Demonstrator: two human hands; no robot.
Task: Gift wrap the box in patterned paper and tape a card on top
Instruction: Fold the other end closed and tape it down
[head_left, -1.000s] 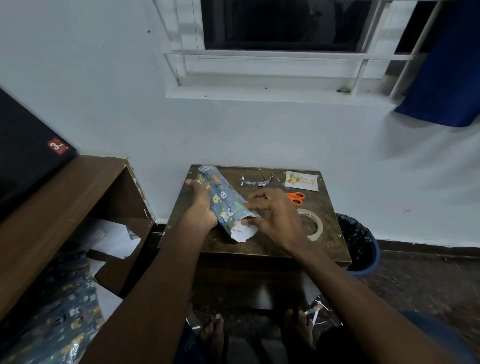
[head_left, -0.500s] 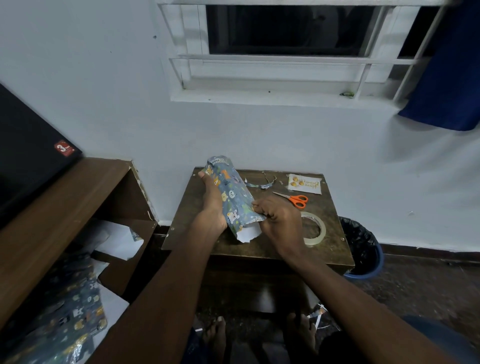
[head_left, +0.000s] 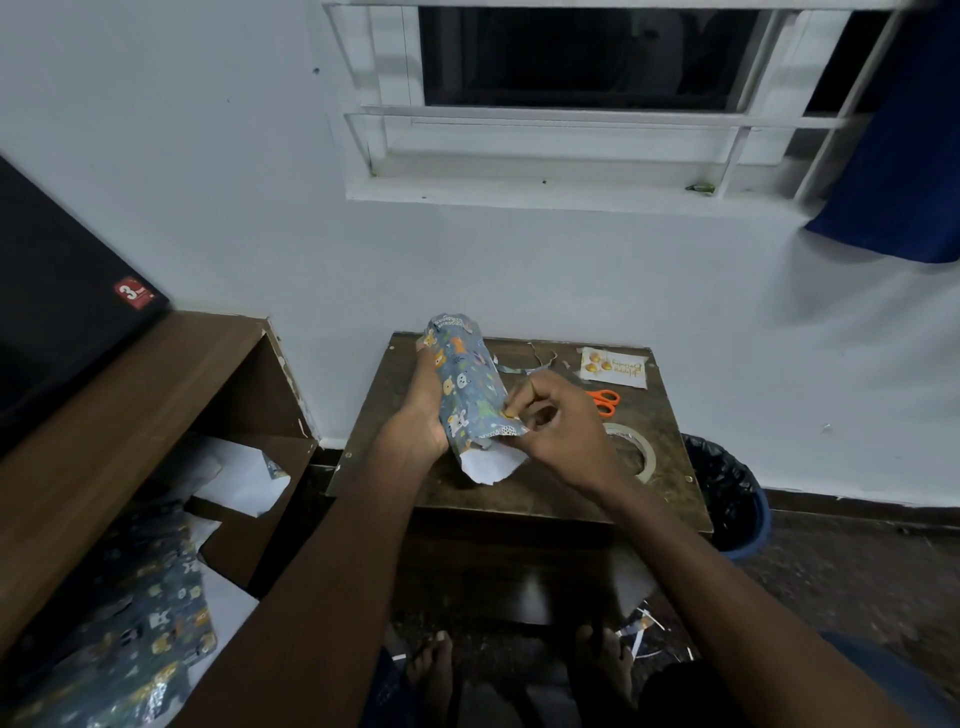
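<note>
I see the box (head_left: 467, 387), wrapped in blue patterned paper, held up over the left half of the table (head_left: 519, 499). Its long axis runs from near me and slightly right, up and away toward the wall, so the far end tilts upward past the table's back edge. The near end points down at me, where a loose white flap of paper (head_left: 491, 461) hangs open, plain side out.

My left hand (head_left: 421, 415) grips the box along its left side, fingers curled behind it and thumb up along the edge. My right hand (head_left: 561, 426) is at the near right corner, thumb and forefinger pinching the paper's folded edge, the other fingers curled in.

On the table behind my right hand lie orange-handled scissors (head_left: 605, 401), partly hidden, and a tape roll (head_left: 636, 452) just to the right of my wrist. The card (head_left: 615, 368) sits at the far right corner, with thin paper scraps (head_left: 530, 366) beside it.

The table is dark, worn wood, set against a white wall under a barred window (head_left: 587, 88). A blue curtain (head_left: 893, 156) hangs at upper right. A bin (head_left: 732, 499) with a black liner stands right of the table. A wooden shelf (head_left: 119, 410) at left holds more paper.
</note>
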